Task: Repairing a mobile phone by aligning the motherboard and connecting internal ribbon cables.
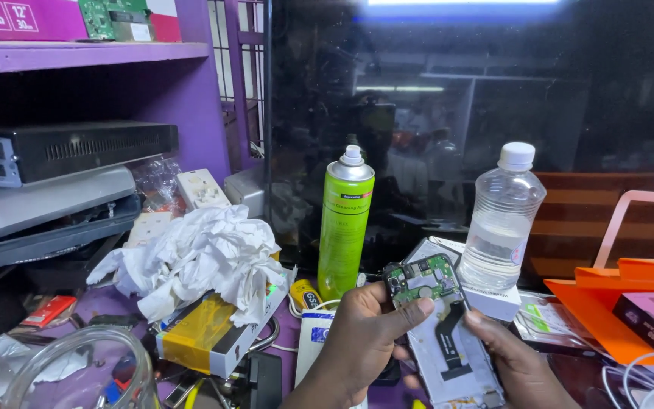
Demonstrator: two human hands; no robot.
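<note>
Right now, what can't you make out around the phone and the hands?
Head view only:
- Phone: lower end cut off by the bottom edge.
- Board: parts too small to tell; left thumb covers its lower edge.
- Right hand: palm cut off by the bottom edge.
- Left hand: fingers hidden behind the phone.
- Glass jar: blurred, cut off.

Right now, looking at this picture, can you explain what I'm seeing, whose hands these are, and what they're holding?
The one picture comes from a camera worn on a person's head, looking down at their own bare hands over a cluttered purple workbench. The left hand pinches a small green circuit board with a black ribbon strip attached. The right hand steadies an opened phone body beneath it. Behind stand a green spray can, a clear plastic bottle and crumpled white paper.
</note>
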